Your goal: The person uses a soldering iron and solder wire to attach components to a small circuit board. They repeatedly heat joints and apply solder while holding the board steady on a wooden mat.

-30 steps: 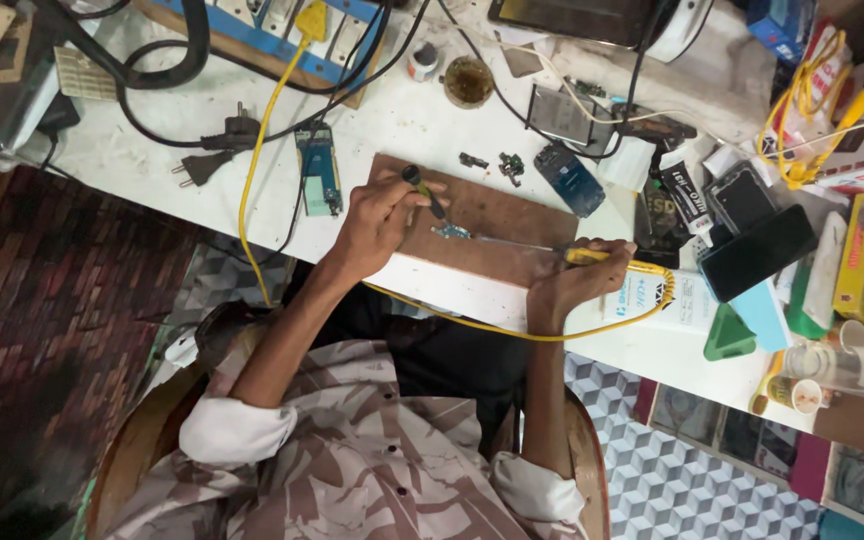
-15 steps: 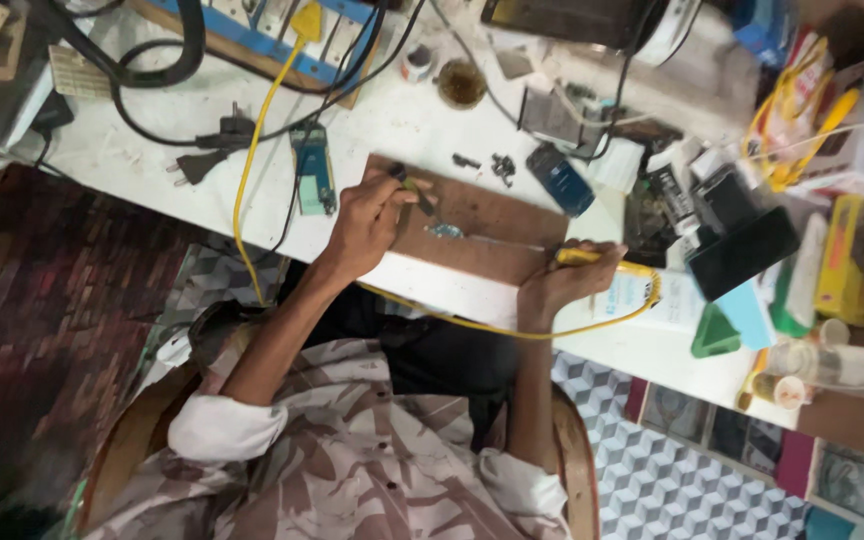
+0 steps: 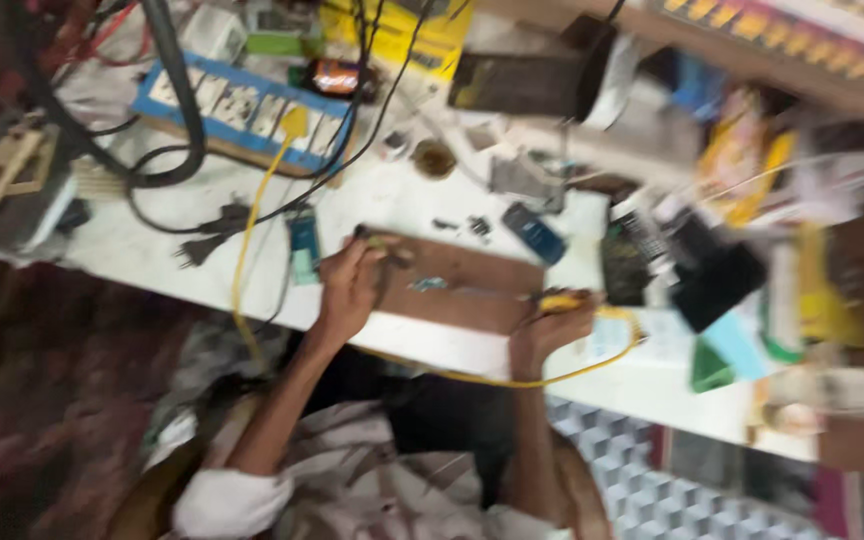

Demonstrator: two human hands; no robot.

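My left hand [image 3: 350, 287] rests at the left end of a brown wooden board [image 3: 467, 285] and pinches a thin dark tool [image 3: 384, 250]. My right hand [image 3: 544, 327] sits at the board's right end, closed around a yellow-handled tool [image 3: 562, 300]. A yellow cable [image 3: 512, 381] loops from that tool along the table's near edge. A small shiny part [image 3: 430, 285] lies on the board between my hands. The picture is blurred, so finer detail is lost.
The white table [image 3: 402, 205] is crowded. A blue power strip [image 3: 242, 105] with black cables and a black plug [image 3: 202, 250] lies to the left. A blue phone [image 3: 535, 232] and dark phones [image 3: 717, 282] lie to the right, with green pieces [image 3: 712, 365] beyond them.
The camera has swung and the picture has blurred. Both hands keep their places at the two ends of the board, still holding their tools.
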